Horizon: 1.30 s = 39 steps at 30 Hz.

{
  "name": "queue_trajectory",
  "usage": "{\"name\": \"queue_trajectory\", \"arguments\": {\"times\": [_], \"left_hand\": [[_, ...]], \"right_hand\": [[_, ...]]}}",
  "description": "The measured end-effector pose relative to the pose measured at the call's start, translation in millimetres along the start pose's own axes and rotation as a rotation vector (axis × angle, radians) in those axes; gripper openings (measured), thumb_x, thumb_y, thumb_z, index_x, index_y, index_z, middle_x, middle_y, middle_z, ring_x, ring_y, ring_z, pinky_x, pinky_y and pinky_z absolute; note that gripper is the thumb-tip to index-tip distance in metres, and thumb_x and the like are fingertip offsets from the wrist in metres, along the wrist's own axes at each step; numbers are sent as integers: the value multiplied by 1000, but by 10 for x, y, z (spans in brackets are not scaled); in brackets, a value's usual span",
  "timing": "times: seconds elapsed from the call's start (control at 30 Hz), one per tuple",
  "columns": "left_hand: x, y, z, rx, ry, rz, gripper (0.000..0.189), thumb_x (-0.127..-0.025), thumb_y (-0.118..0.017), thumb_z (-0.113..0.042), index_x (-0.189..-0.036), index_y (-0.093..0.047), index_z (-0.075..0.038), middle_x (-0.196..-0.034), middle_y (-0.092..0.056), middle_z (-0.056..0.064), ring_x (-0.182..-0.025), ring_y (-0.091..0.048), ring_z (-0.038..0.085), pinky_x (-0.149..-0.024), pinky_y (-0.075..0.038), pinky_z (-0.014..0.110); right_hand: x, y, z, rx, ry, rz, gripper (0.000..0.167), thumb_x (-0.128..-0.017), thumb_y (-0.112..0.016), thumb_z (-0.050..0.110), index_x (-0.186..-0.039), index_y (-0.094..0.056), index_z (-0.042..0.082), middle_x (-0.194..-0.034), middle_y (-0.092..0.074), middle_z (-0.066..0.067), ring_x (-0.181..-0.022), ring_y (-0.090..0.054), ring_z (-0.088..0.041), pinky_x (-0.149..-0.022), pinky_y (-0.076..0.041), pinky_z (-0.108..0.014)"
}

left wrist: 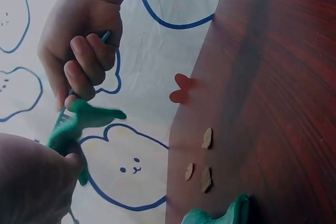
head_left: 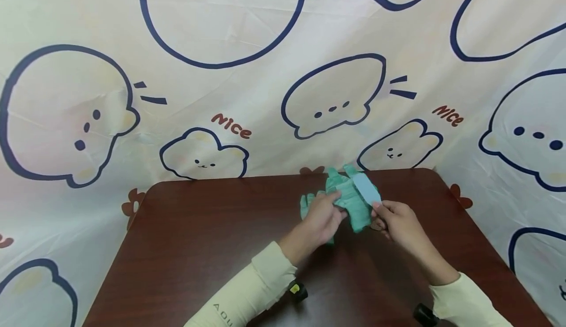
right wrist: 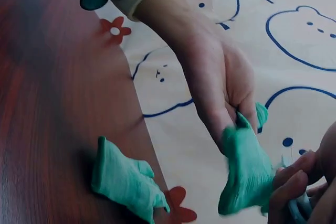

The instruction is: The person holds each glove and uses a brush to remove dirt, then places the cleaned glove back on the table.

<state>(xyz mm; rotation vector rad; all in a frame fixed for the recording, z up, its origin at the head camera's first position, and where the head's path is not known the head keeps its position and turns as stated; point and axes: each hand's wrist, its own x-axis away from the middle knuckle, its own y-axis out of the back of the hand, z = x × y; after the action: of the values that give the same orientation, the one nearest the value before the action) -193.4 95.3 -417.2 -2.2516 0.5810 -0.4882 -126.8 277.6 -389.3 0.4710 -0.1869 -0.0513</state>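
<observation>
A green knitted glove (head_left: pixel 357 211) is held up over the far part of the table by my left hand (head_left: pixel 323 214), whose thumb and fingers pinch its edge. My right hand (head_left: pixel 398 221) grips a flat light-blue brush-like tool (head_left: pixel 367 188) by its thin handle, and the tool's broad end lies against the glove. In the left wrist view the curled fingers of the right hand (left wrist: pixel 94 51) wrap the handle. A second green glove (right wrist: pixel 126 179) lies on the table beyond my left hand, partly hidden by it in the head view.
Several brown leaf-like flakes, among them one flake (left wrist: pixel 206 179), lie on the dark wooden table (head_left: pixel 212 248). A patterned cloth (head_left: pixel 265 101) hangs behind the table. Black wrist-worn devices, such as the left device (head_left: pixel 298 291), hang at both sleeves.
</observation>
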Motion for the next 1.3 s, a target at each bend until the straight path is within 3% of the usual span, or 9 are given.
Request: {"name": "queue_trajectory", "arguments": {"times": [0.27, 0.4, 0.5, 0.6, 0.67, 0.83, 0.93, 1.1, 1.3], "left_hand": [[-47, 66, -17, -25, 1, -40, 68, -110, -34, -10, -160, 10, 1, -169, -8, 22, -158, -8, 36, -129, -8, 56], [-76, 100, -16, -51, 35, -91, 67, -109, -37, -10, -162, 4, 0, -169, -10, 19, -157, -11, 34, -129, -11, 54], [-72, 120, -25, -77, 42, -107, 55, -109, -39, -11, -157, -14, -1, -157, -31, 17, -145, -31, 28, -121, -26, 45], [-60, 139, -49, -103, 24, -94, 35, -108, -40, -13, -142, -33, -5, -135, -46, 9, -125, -43, 21, -105, -35, 35], [-47, 150, -65, -116, 13, -69, 28, -109, -40, -15, -134, -39, -5, -130, -51, 7, -123, -47, 20, -104, -38, 35], [-19, 138, -88, -101, -6, 62, 47, -108, -36, -10, -153, -26, -2, -160, -35, 14, -152, -30, 27, -127, -24, 48], [5, 111, -100, -119, -32, 103, 52, -104, -37, -3, -155, -24, 1, -162, -34, 14, -153, -29, 27, -129, -22, 48], [41, 88, -147, -259, -55, 51, 38, -105, -44, -4, -142, -48, 3, -143, -55, 9, -133, -50, 19, -118, -41, 43], [49, 86, -144, -310, -44, -45, 45, -105, -55, -10, -149, -49, -5, -151, -56, 8, -141, -51, 25, -119, -41, 47]], "right_hand": [[-100, 241, -290, 72, -44, -88, 49, -111, -36, 43, -95, -56, 1, -66, -47, 0, -51, -44, -13, -43, -41, -33], [-187, 310, -446, 8, -92, -58, 46, -112, -35, 41, -93, -55, 4, -65, -44, 3, -52, -43, -12, -45, -41, -32], [-212, 328, -505, -51, -119, -34, 44, -112, -34, 40, -95, -54, 5, -66, -43, 5, -53, -42, -11, -46, -40, -31], [-176, 302, -463, -105, -96, -9, 44, -112, -36, 42, -97, -53, 4, -66, -42, 5, -52, -41, -10, -45, -39, -32], [-135, 253, -377, -138, -52, 25, 45, -111, -39, 43, -97, -54, 3, -65, -42, 5, -51, -41, -10, -43, -38, -33], [-54, 28, -102, -153, 60, 164, 47, -109, -45, 43, -96, -55, -2, -65, -44, 1, -48, -42, -11, -41, -40, -33], [-42, -110, -15, -161, 87, 195, 49, -109, -46, 42, -97, -54, -4, -65, -45, 0, -48, -43, -11, -41, -41, -33], [-31, -193, 8, -194, 87, 154, 53, -109, -46, 44, -99, -52, -9, -65, -44, -1, -48, -42, -12, -41, -40, -33], [16, -232, 15, -186, 92, 149, 51, -109, -45, 42, -98, -53, -7, -64, -43, -1, -48, -42, -11, -42, -40, -36]]}}
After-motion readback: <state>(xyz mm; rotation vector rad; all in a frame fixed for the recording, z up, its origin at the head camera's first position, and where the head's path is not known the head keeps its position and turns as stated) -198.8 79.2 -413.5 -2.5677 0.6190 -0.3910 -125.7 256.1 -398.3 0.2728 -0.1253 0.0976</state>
